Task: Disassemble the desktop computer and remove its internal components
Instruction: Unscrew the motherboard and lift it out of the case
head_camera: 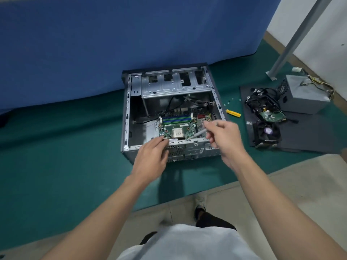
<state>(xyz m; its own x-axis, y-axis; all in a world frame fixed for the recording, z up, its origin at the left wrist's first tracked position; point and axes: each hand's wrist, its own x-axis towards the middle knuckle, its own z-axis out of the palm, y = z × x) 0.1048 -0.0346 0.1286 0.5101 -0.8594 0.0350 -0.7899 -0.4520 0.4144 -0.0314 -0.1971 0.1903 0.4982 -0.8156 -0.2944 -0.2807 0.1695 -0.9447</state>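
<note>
An open desktop computer case (131, 109) lies on its side on the green floor mat. Inside it, the green motherboard (184, 127) shows blue memory slots and a bare processor socket. My left hand (152, 156) rests on the case's near rim, its fingertips at the motherboard's near left corner. My right hand (223, 136) hovers over the case's near right corner and grips a thin grey screwdriver (197, 135) whose tip points down at the board's near edge.
To the right, a dark panel (304, 136) holds a cooler fan (266, 134), a hard drive (272, 115) with black cables and a grey power supply (304, 96). A yellow-handled tool (233, 113) and small screws (230, 101) lie beside the case. Blue padding stands behind.
</note>
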